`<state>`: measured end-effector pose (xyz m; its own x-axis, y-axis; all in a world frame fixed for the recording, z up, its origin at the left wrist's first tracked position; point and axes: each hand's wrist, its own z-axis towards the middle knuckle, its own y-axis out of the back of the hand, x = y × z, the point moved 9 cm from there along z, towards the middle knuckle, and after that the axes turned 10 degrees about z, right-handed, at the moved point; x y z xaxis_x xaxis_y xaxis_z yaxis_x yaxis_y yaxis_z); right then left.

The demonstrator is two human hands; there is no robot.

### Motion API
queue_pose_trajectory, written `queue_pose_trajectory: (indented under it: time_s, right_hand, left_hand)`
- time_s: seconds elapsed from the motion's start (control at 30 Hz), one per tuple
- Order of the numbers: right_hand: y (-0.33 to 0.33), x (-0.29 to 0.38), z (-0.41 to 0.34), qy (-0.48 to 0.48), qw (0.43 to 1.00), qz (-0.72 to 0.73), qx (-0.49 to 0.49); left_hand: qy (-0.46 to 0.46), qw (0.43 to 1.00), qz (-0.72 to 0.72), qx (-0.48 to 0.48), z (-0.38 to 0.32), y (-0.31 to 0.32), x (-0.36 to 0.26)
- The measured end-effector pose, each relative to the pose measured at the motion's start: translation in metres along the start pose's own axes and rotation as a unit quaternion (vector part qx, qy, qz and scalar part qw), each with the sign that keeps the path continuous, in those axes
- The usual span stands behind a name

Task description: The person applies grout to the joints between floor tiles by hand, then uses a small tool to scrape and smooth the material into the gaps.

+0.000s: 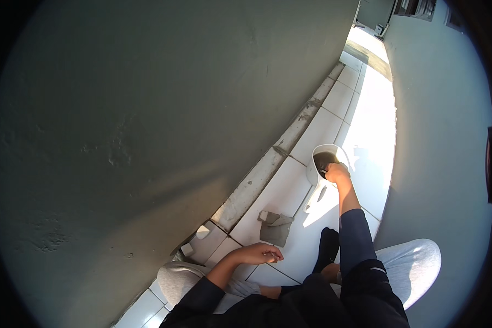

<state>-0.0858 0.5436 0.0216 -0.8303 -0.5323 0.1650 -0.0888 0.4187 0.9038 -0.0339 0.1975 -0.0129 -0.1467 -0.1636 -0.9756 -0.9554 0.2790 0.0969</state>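
A white plastic dipper (312,172) with a long slotted handle stands on the tiled floor, dark-looking water (322,160) inside it. My right hand (337,173) reaches over its near rim, fingertips down at the water. Something small and pale shows at those fingers, too small to name. My left hand (259,253) hovers above the floor near my left knee, its fingers loosely curled and nothing seen in them. Just beyond it a grey cloth (274,234) lies partly folded on the tiles, with a small white block (264,215) at its upper left corner.
Two small white pieces, one rounded (203,232) and one blocky (187,249), sit by the left wall (147,123). A chipped ledge (250,184) runs along that wall's foot. The right wall (434,143) bounds the narrow passage. My socked foot (327,248) rests near the dipper.
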Motion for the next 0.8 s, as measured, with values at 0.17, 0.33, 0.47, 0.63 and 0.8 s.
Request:
queue_pose_trajectory:
  time_s: [0.17,0.33,0.47,0.63,0.8]
  right_hand:
    - [-0.008,0.003,-0.009,-0.022,0.999,0.03,-0.009]
    - [-0.001,0.0,-0.021,-0.027,0.998,0.053,-0.037]
    - [-0.004,0.008,-0.02,-0.019,0.997,0.058,-0.041]
    - [-0.005,0.01,-0.019,-0.013,0.998,0.057,-0.036]
    - [0.002,-0.017,-0.017,0.012,0.99,0.12,-0.079]
  left_hand:
    - [0.007,0.997,-0.078,-0.02,0.002,-0.001,0.013]
    - [0.052,0.972,-0.179,-0.141,0.004,0.011,-0.002]
    - [0.037,0.962,-0.174,-0.208,0.0,0.022,-0.01]
    - [0.049,0.958,-0.159,-0.233,-0.013,0.039,-0.016]
    - [0.121,0.957,-0.13,-0.228,-0.032,0.068,0.0]
